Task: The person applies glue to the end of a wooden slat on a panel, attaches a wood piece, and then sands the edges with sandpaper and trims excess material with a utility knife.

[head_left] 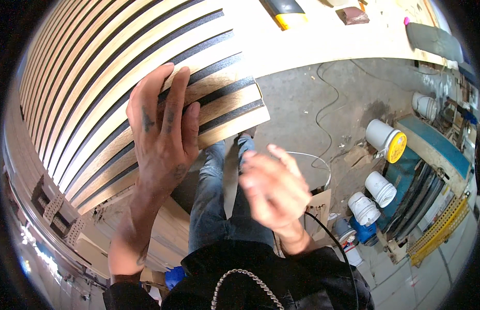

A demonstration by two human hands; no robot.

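The slatted panel (95,88) juts past the near edge of the worktop (312,46); the left hand (160,126), fingers apart, rests near its corner. The right hand (273,188), off the panel, is too blurred to tell its grip.

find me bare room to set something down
Free: glaring pale tabletop right of the slatted wooden panel, below the black and yellow object; grey concrete floor between panel and yellow-topped white plastic bucket, though a thin dark cable crosses it. Crowded: lower right, with white plastic buckets.
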